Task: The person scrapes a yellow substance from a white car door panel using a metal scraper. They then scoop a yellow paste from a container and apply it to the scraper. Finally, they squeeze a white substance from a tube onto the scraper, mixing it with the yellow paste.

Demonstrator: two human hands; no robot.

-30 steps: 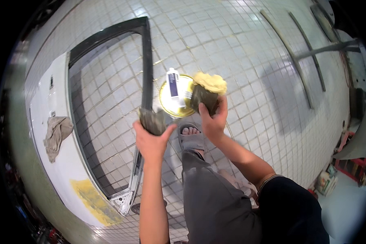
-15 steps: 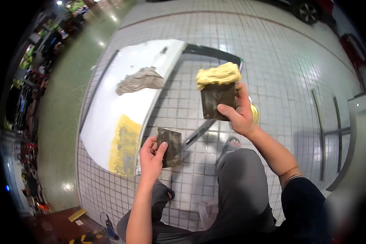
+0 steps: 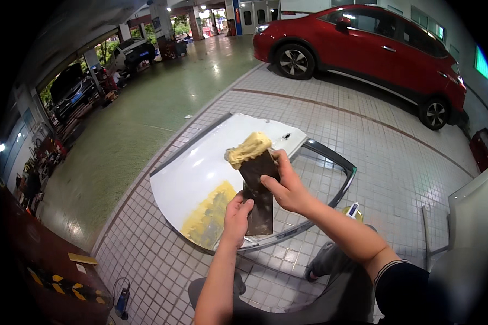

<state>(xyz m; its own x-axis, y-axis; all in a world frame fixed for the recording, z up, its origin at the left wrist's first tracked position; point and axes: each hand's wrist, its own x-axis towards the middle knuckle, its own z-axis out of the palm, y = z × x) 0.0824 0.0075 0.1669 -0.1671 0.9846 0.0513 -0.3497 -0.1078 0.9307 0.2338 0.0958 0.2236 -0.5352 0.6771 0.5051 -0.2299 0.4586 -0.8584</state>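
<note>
My right hand [image 3: 291,187] grips a dark flat putty spreader [image 3: 258,169], thumb on its face. A thick lump of yellow putty [image 3: 252,147] sits along the spreader's upper edge. Closed around a second dark spreader [image 3: 262,215], my left hand [image 3: 236,221] is lower and to the left. The two spreaders overlap in view, and whether they touch I cannot tell. Below and beyond them a white car door [image 3: 187,176] lies on the floor. Its near left corner bears a rough yellow putty patch [image 3: 210,216] with grey showing through.
Behind the right forearm stands a round tin [image 3: 358,215] with a white tube-like object at it. A white body panel [image 3: 474,216] is at the right. Far off is a red car [image 3: 363,40]. A blue tool [image 3: 122,303] lies lower left by a dark red cabinet [image 3: 54,244].
My hands have come together, bringing the two separate spreaders to overlap in view. The putty-laden spreader now leans left. My view has tilted up, showing more of the red car and workshop.
</note>
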